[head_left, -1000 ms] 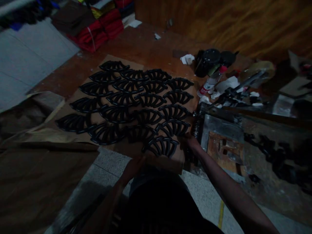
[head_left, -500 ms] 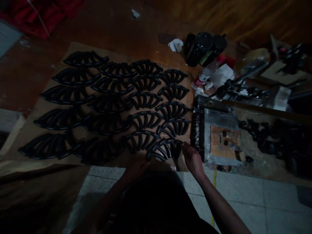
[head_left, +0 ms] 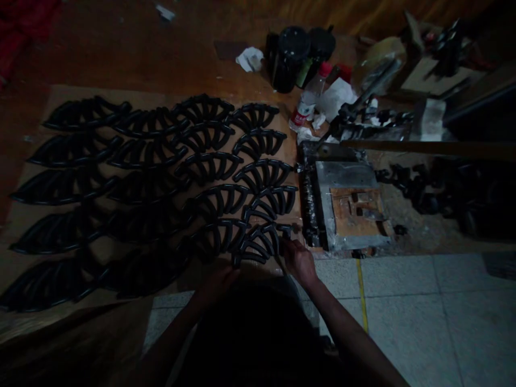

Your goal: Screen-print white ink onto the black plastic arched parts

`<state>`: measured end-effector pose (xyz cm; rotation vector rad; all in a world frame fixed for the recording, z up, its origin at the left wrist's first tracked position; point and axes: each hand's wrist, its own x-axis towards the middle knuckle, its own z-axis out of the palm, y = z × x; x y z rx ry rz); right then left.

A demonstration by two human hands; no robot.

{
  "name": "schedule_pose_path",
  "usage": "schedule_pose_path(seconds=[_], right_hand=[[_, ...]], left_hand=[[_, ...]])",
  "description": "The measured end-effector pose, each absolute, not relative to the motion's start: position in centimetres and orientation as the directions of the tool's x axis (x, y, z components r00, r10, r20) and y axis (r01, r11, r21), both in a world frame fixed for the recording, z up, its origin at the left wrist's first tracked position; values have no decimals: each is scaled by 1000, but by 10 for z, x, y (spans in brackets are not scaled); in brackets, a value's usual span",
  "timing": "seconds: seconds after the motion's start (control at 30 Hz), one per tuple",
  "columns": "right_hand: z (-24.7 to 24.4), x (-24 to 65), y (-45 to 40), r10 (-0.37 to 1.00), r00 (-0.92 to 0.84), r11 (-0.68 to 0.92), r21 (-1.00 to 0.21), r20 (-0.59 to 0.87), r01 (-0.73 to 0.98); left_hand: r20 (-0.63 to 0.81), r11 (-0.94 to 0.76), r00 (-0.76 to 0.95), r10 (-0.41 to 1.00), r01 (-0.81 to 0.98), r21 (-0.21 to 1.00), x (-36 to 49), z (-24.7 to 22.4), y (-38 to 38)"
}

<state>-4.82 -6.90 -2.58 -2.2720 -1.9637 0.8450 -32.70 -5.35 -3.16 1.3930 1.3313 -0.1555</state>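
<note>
Black piece: bottom centre of the frame, on the cardboard's near edge, between the hands.
Right hand: fingers bent at the piece's right end; whether they pinch it, cannot tell.
Left hand: near the piece's left end, in deep shadow; open or closed, cannot tell.
Other pieces: ribbed, black, in close columns from far left to centre; the nearest crowd the front one's left and far sides.
Cardboard: under them all.
Metal plate: right of centre, with a wooden block on it, beyond the right hand.
Black roller: between cardboard and plate, hemming in the right side.
Bottle: upper right of centre, tilted, crumpled paper beside it.
Jars: top, right of centre.
</note>
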Motion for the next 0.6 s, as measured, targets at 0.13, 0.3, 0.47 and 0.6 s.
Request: schedule_pose_path(seconds=[0.13, 0.3, 0.47, 0.6], right_hand=[[-18, -54, -68, 907, 73, -202, -277, -414, 939], [-15, -60, -65, 896, 67, -199, -262, -439, 945], [-15, -63, -62, 878, 75, -226, -271, -473, 935], [-15, -62, -62, 874, 59, -222, -289, -481, 931]], left_hand=[[-747, 261, 371, 551, 774, 577, -325, -32, -53], [-771, 187, 354, 529, 838, 513, -319, -26, -50], [-804, 152, 345, 484, 872, 466, -314, -23, -48], [-806, 169, 322, 497, 875, 454, -314, -22, -48]])
